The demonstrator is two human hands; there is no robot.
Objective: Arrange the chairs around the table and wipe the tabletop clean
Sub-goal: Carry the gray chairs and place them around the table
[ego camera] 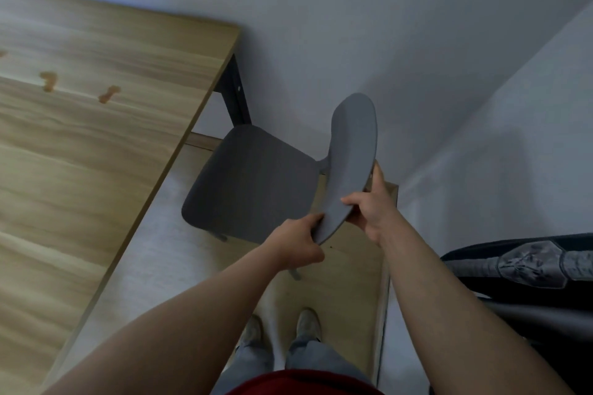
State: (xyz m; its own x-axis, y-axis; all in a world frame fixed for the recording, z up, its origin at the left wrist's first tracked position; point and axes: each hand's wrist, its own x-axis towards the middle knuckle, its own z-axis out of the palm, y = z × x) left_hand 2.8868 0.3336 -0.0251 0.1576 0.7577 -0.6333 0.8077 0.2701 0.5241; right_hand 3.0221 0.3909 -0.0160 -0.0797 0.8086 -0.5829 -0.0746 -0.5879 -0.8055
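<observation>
A grey chair (253, 179) stands on the floor at the end of the wooden table (96, 154), its seat facing the table edge. My left hand (296, 245) grips the near end of the curved backrest (351, 163). My right hand (369, 205) grips the backrest a little farther along, thumb on the front face. Two brownish spill marks (48, 82) lie on the tabletop at the left.
White walls close the corner behind and to the right of the chair. A black table leg (236, 90) stands just behind the seat. A dark piece of furniture with a patterned cloth (526, 263) sits at the right. My feet (282, 327) are on the floor below.
</observation>
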